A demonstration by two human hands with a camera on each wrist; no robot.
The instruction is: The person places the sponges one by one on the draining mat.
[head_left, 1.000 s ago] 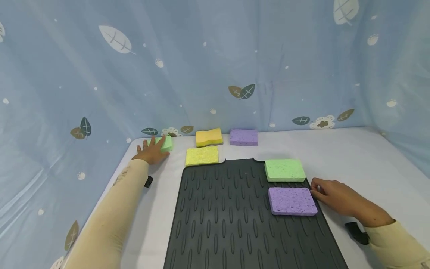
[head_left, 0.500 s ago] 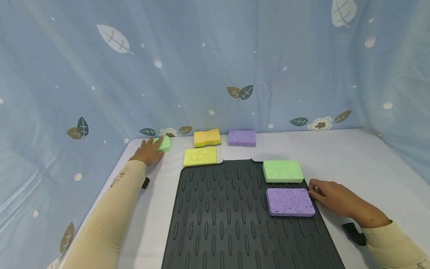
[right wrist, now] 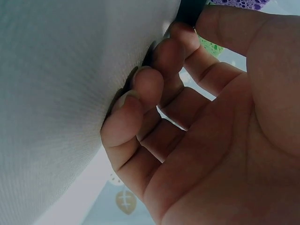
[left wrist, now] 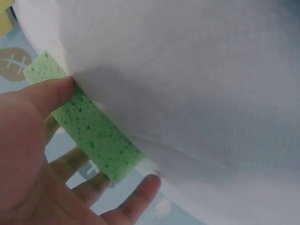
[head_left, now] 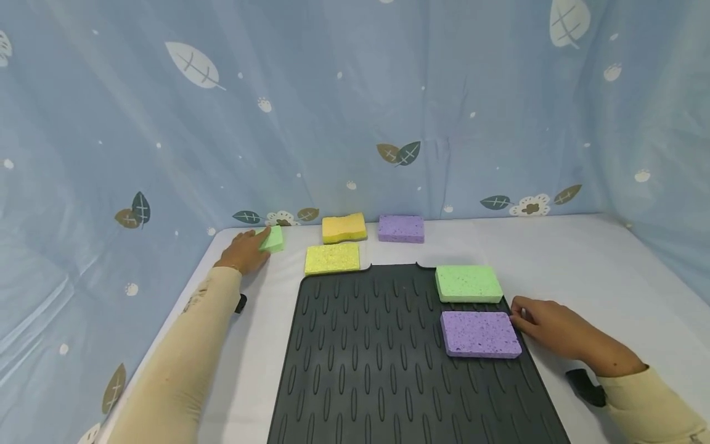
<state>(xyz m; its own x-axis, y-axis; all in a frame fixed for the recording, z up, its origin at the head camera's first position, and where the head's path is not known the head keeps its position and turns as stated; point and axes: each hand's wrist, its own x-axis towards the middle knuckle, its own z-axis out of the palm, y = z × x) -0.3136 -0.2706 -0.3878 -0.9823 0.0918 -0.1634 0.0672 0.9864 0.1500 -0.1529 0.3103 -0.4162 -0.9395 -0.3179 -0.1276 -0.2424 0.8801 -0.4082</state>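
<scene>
- Blue leaf-print curtain (head_left: 333, 111) behind; white tabletop (head_left: 566, 253).
- Far left corner: left hand (head_left: 243, 251), thumb and fingers part-open, pinching green sponge (left wrist: 96, 136).
- Right hand (head_left: 557, 325): fingers loosely curled at dark mat (head_left: 368, 370), right edge; gripping, cannot tell.
- Between: two yellow sponges (head_left: 333, 259), back purple sponge (head_left: 402, 229); on mat, second green sponge (head_left: 468, 283) behind front purple sponge (head_left: 481, 335).

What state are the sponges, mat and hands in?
Mat, flat
Near green sponge, flat on mat
Near purple sponge, flat on mat
Far purple sponge, flat, off mat
Wavy yellow sponge, flat, off mat
Speckled yellow sponge, flat, at mat's far edge
Far green sponge, held
Left hand, gripping that sponge
Right hand, curled, apparently pinching mat's edge
</scene>
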